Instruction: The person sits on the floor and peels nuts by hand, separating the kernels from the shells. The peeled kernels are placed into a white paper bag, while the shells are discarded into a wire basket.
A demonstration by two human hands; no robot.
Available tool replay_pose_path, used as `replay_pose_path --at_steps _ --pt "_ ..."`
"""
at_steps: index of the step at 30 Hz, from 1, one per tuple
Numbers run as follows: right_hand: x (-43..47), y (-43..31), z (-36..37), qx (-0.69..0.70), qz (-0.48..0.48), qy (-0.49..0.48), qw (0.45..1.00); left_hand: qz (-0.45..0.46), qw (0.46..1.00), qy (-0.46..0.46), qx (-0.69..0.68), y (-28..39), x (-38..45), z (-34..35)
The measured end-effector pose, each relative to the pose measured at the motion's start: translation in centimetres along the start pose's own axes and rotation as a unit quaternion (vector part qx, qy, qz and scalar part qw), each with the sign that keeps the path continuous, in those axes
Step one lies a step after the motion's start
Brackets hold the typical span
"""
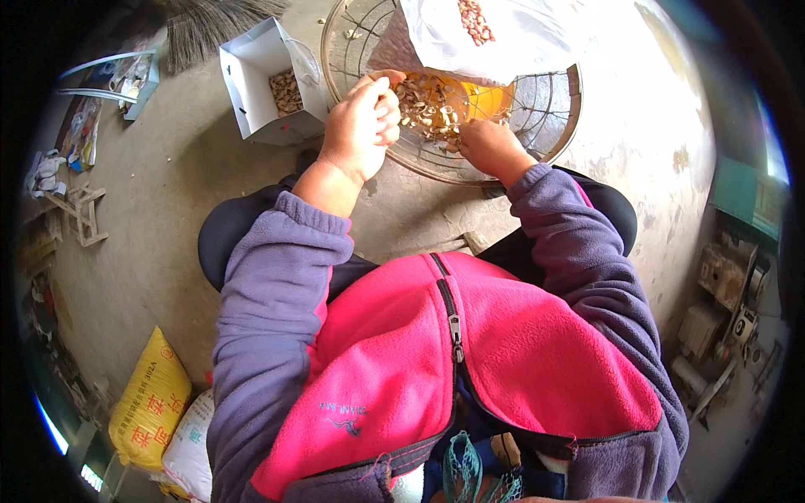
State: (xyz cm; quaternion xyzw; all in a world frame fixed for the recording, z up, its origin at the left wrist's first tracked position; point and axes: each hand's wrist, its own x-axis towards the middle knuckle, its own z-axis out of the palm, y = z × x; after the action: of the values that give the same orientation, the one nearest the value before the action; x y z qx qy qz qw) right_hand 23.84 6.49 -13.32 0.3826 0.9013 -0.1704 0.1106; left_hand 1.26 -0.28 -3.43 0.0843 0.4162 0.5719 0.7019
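Note:
My left hand (368, 122) hovers over the near left rim of a round sieve-like tray (572, 107), its fingers curled; whether anything is inside them is hidden. Inside the tray's near side, my right hand (494, 146) reaches down with bent fingers among peanut shells (434, 110). Its fingertips touch the pieces there, but I cannot tell if one is gripped. Behind the shells shows an orange surface (487, 100). A plastic bag (434, 38) of reddish shelled peanuts (476, 24) rests on the far part of the tray.
Left of the tray stands a white paper bag (251, 82) with peanut shells (286, 93) inside. A broom (207, 28) lies beyond it. Farther left is a small wooden stool (82, 210). Yellow (151, 402) and white (192, 440) sacks sit behind on the left, machinery (723, 308) at right.

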Motion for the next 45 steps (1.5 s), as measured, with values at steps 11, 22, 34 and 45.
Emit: replay_pose_path --at_steps 11,22,34,45 --pt "-1.7 -4.1 -9.2 0.686 0.040 0.060 0.724 0.220 0.903 -0.058 0.364 -1.6 0.0 0.3" --pt "-1.7 -4.5 -9.3 0.736 -0.025 0.055 0.674 0.332 0.712 -0.091 0.612 -1.1 -0.7 1.5" --pt "-2.3 -5.9 -10.0 0.665 -0.025 0.156 0.730 0.322 0.669 -0.068 0.666 -1.0 -1.4 1.6" --pt "-1.7 -6.9 -9.7 0.753 -0.037 0.167 0.636 0.373 0.766 0.013 0.523 -2.7 -0.6 2.5"
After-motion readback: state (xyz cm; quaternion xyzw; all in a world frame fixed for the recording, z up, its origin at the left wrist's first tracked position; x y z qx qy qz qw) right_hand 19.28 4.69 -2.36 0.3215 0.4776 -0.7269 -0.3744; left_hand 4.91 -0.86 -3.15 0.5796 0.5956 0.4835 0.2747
